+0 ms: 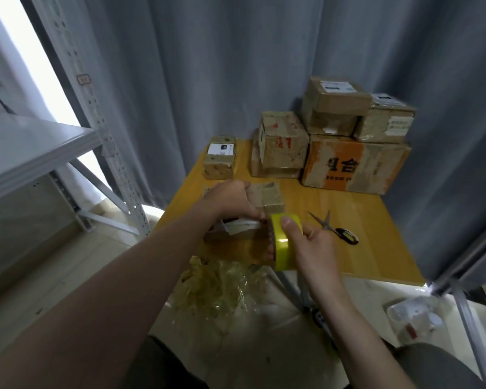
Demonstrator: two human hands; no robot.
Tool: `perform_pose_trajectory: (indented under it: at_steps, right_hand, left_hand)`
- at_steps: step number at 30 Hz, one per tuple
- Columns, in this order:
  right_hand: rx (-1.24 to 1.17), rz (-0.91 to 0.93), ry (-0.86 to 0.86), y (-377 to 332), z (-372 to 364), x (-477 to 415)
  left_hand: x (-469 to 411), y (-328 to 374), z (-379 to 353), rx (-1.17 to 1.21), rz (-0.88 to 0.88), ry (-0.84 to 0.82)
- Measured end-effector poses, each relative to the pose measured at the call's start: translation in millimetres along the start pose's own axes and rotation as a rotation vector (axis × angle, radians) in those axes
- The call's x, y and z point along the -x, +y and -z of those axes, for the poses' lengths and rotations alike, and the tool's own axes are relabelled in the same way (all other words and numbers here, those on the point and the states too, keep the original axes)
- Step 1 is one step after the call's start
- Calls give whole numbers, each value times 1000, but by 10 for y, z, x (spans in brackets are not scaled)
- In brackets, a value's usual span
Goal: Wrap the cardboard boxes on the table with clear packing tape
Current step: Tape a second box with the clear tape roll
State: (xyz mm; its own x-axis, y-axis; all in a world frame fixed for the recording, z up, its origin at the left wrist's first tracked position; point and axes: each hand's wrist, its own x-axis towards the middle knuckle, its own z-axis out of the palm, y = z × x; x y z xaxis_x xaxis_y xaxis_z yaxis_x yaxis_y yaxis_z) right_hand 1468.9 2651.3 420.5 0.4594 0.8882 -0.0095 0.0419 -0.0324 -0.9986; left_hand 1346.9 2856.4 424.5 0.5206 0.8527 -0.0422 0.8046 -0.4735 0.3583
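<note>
mid-wrap on one box. left hand [230, 200] grips the small box [236, 234] from above, fingers curled over its far edge, holding it just off the near edge of the table [376, 234], centre of frame. right hand [312, 242] is closed round the yellowish tape roll [285, 242], thumb pressed on the outer face, the other fingers hidden behind it. roll sits at the box's right end, and a strip of tape [236, 249] runs from it leftward across the near face of the box.

status, as a read:
- box in hand: at least one band going on, not cut. can't see the back or underside, so coverage is unknown.
- flat box [267, 195] just behind the left hand: can't tell if it's taped.
- small labelled box [219, 158] above centre, the red-marked box [284, 144], the orange box [354, 164] and the two boxes on top of it [334, 105] [385, 122], upper right: surfaces look glossy and wrinkled, probably wrapped already, not certain.

so likely most of the stack is done, with one in progress and maybe one more to go.

scissors [334, 228] lie on the table right of the roll, near enough for the cut. crumpled clear film [222, 287] is heaped below the table edge, lower centre.
</note>
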Motion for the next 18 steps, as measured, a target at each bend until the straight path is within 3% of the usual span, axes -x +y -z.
perform_pose_trajectory:
  at_steps: [7, 11, 13, 15, 17, 18]
  right_hand:
    - [28, -126, -41, 246, -3, 119]
    - [174, -132, 6, 242, 58, 47]
    - [300, -32, 10, 196, 102, -4]
    - [514, 204, -15, 65, 139, -94]
    - [722, 385, -197, -133, 101, -214]
    - [823, 387, -321, -220, 56, -288]
  left_hand:
    - [46, 4, 29, 42, -21, -27]
    - [36, -10, 19, 40, -27, -34]
    - [33, -24, -3, 43, -18, -27]
    - [24, -32, -14, 26, -14, -13]
    - [12, -33, -24, 7, -22, 4]
    - [12, -35, -25, 4, -27, 2]
